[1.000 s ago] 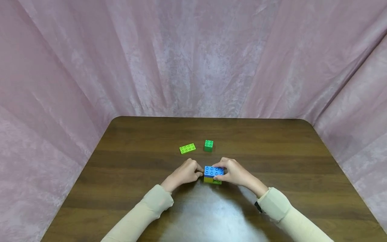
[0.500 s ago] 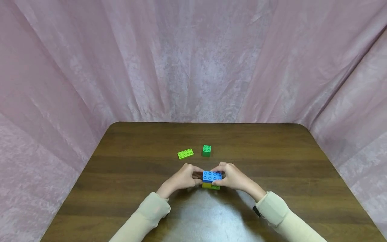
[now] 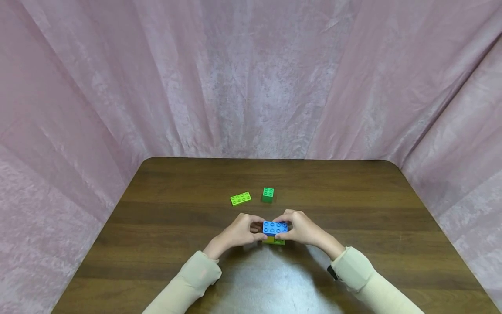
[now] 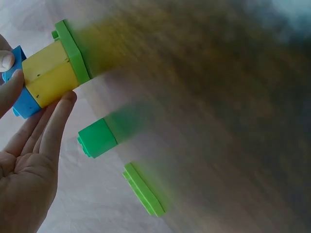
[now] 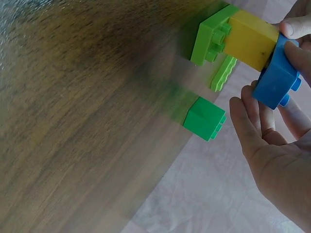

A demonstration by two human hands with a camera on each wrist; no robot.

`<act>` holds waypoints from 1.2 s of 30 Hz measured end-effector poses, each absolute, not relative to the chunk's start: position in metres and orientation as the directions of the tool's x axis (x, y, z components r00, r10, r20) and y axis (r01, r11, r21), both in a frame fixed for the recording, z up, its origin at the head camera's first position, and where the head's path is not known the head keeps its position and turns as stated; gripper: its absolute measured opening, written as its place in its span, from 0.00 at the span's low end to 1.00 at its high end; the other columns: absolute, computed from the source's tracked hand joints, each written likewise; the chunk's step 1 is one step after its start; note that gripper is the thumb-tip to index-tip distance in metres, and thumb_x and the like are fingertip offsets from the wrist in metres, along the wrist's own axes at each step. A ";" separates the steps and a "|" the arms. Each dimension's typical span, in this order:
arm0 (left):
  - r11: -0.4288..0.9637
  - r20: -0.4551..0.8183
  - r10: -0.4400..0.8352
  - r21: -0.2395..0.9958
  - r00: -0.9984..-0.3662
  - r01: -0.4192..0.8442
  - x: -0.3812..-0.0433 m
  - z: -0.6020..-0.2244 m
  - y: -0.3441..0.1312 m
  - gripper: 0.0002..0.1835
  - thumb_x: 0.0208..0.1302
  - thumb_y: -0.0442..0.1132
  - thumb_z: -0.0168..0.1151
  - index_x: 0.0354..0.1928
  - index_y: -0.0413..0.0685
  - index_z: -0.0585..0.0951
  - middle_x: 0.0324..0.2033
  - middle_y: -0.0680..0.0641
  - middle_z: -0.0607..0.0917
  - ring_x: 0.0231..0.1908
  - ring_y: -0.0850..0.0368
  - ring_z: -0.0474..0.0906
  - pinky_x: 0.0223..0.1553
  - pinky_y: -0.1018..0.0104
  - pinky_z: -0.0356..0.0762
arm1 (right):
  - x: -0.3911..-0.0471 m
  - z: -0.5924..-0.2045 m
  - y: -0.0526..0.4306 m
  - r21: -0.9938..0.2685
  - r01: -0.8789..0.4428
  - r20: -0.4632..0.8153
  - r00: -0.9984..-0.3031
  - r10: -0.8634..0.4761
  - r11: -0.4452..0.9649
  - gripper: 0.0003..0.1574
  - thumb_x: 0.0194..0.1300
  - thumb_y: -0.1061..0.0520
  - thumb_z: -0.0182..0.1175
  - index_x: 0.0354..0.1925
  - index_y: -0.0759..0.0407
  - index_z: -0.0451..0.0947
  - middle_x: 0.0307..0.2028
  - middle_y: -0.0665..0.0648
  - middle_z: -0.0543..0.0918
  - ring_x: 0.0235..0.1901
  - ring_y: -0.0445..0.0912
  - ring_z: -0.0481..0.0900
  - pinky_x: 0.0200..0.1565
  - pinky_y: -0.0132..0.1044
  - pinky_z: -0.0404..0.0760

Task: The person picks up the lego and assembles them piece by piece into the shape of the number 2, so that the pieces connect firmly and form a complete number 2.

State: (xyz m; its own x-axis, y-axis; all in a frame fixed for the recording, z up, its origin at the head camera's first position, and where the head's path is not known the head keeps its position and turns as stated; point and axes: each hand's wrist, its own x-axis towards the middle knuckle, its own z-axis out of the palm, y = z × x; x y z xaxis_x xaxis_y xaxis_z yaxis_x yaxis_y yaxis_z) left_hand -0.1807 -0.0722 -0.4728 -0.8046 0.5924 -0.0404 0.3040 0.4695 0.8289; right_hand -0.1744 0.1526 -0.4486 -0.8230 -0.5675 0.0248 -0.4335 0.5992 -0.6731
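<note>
Head view: The left hand (image 3: 240,230) and right hand (image 3: 302,227) pinched a blue brick (image 3: 272,227) atop a yellow brick (image 4: 51,73) on a lime plate (image 4: 74,51); a green brick (image 3: 268,196) stood beyond.

Left sleeve (image 3: 176,294) came in from 7 o'clock, right sleeve (image 3: 382,293) from 5, both plain pale cream. The left cuff (image 3: 201,269) and right cuff (image 3: 354,267) looked pretty chunky, with a small black piece (image 3: 331,273) poking out around the right one's 9 o'clock.
</note>
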 end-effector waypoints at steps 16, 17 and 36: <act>0.410 -0.003 0.607 0.858 -0.795 0.310 -0.183 -0.470 -0.071 0.16 0.54 0.29 0.71 0.44 0.28 0.83 0.39 0.35 0.88 0.39 0.48 0.88 0.38 0.70 0.85 | -0.174 -0.453 0.153 -0.708 -0.415 0.041 -0.831 -0.554 0.571 0.21 0.53 0.56 0.73 0.45 0.63 0.84 0.31 0.53 0.78 0.29 0.35 0.70 0.31 0.25 0.74; 0.407 0.000 0.608 0.859 -0.794 0.311 -0.184 -0.471 -0.071 0.16 0.54 0.29 0.71 0.44 0.28 0.83 0.39 0.35 0.88 0.39 0.48 0.88 0.37 0.70 0.85 | -0.174 -0.453 0.153 -0.711 -0.413 0.042 -0.833 -0.552 0.569 0.21 0.53 0.56 0.73 0.45 0.63 0.84 0.31 0.53 0.78 0.29 0.35 0.70 0.31 0.25 0.74; 0.423 -0.011 0.587 0.857 -0.809 0.295 -0.185 -0.474 -0.072 0.16 0.53 0.31 0.72 0.44 0.29 0.84 0.37 0.36 0.89 0.38 0.50 0.88 0.38 0.70 0.85 | -0.172 -0.448 0.158 -0.718 -0.435 0.071 -0.823 -0.564 0.543 0.29 0.58 0.51 0.70 0.53 0.68 0.80 0.41 0.60 0.83 0.38 0.43 0.79 0.41 0.33 0.83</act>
